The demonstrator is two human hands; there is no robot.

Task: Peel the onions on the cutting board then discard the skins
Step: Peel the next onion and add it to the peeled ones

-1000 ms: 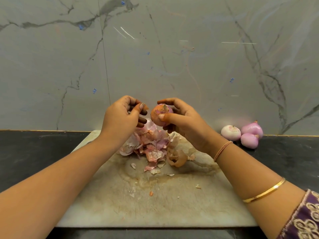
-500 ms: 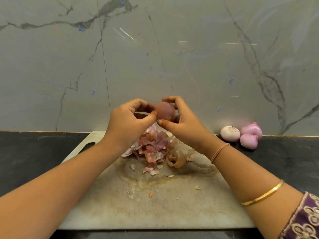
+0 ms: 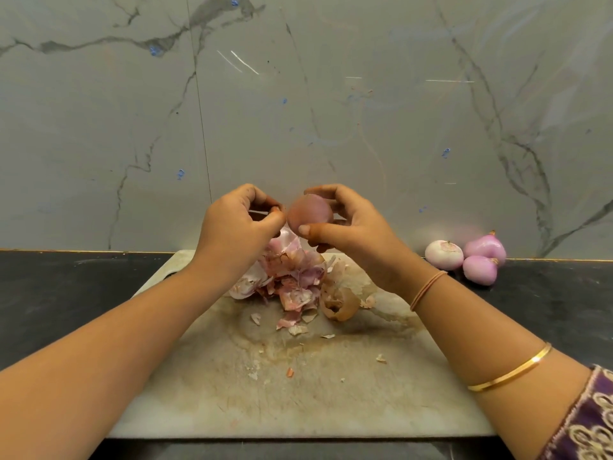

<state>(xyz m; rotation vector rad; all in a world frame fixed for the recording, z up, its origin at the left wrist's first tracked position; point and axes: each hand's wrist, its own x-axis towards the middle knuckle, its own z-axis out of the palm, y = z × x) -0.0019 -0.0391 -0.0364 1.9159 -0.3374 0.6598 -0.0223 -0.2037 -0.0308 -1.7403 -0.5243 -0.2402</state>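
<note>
While raised at centre frame above the stained, scuffed cutting board (image 3: 298,393), grips a round, dull pinkish-brown onion (image 3: 310,212) in the right hand (image 3: 351,234), thumb beneath, fingers curled over. Pinches a thin pale sliver of skin (image 3: 258,212) in the left hand (image 3: 232,234), just beside the onion. Has papery pink and tan skins (image 3: 292,280) heaped mid-board, three smooth, glossy peeled onions (image 3: 481,270) clustered on the dark surface (image 3: 66,293) at right of frame.

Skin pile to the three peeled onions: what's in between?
Head view: the wrist of the right hand crosses above that stretch; what shows beneath is cutting board and dark counter.
</note>
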